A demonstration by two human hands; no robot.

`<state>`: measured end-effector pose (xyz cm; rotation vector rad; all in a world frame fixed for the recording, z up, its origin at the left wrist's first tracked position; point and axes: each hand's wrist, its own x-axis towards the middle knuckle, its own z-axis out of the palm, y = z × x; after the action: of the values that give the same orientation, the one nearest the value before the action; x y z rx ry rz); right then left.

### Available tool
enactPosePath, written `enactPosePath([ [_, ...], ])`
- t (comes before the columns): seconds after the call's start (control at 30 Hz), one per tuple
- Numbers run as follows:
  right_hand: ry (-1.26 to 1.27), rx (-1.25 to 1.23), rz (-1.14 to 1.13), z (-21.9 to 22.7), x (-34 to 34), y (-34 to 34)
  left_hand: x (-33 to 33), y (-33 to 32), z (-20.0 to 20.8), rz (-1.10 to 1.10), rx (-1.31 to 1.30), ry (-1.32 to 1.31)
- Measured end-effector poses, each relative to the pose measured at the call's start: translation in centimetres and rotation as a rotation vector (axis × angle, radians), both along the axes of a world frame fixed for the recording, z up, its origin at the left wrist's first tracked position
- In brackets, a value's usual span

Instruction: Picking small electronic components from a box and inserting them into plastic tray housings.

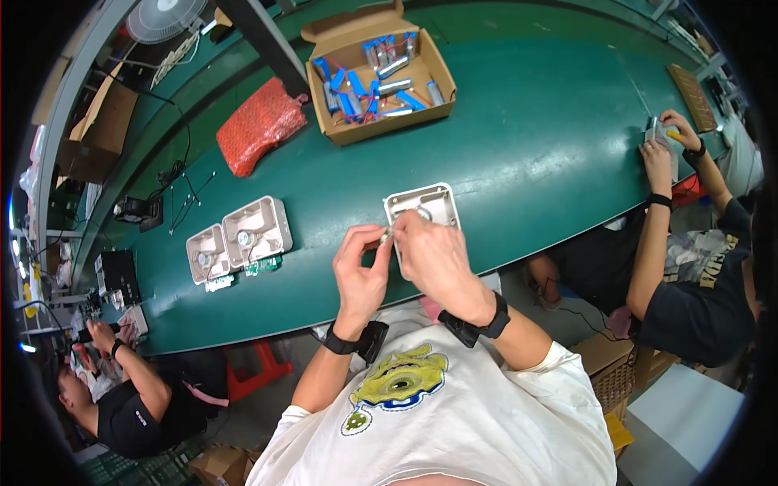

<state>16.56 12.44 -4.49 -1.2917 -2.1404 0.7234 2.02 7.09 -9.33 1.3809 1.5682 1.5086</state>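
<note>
My left hand [361, 274] and my right hand [438, 256] meet at the fingertips over the near left side of a white plastic housing shell [442, 194]. Both hands are closed in a pinch; whatever tiny piece lies between the fingers is too small to make out. Inside the shell a round part shows just above my right hand, which hides much of the shell's near half. To the left lie two more open shells [279, 224] [197, 245], each with a round speaker-like part inside. Green circuit boards [263, 266] [219, 283] sit at their near edges.
An open cardboard box [389, 130] of blue and silver cylindrical batteries stands at the back. Left of it lies a red bubble-wrap bundle [261, 128] on the green table [535, 138]. Co-workers sit at right [689, 267] and lower left [142, 401]. Cable ties [193, 194] lie left.
</note>
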Motion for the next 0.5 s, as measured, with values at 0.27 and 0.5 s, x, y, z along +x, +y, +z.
enactPosePath([
  [0.27,-0.070,0.333,-0.035,5.5,2.8,11.6,-0.8,0.9,-1.7,-0.011,-0.069,-0.254],
  [0.5,-0.370,0.422,0.301,1.8,-3.2,25.9,-0.4,1.2,-1.8,-0.062,-0.121,-0.174],
])
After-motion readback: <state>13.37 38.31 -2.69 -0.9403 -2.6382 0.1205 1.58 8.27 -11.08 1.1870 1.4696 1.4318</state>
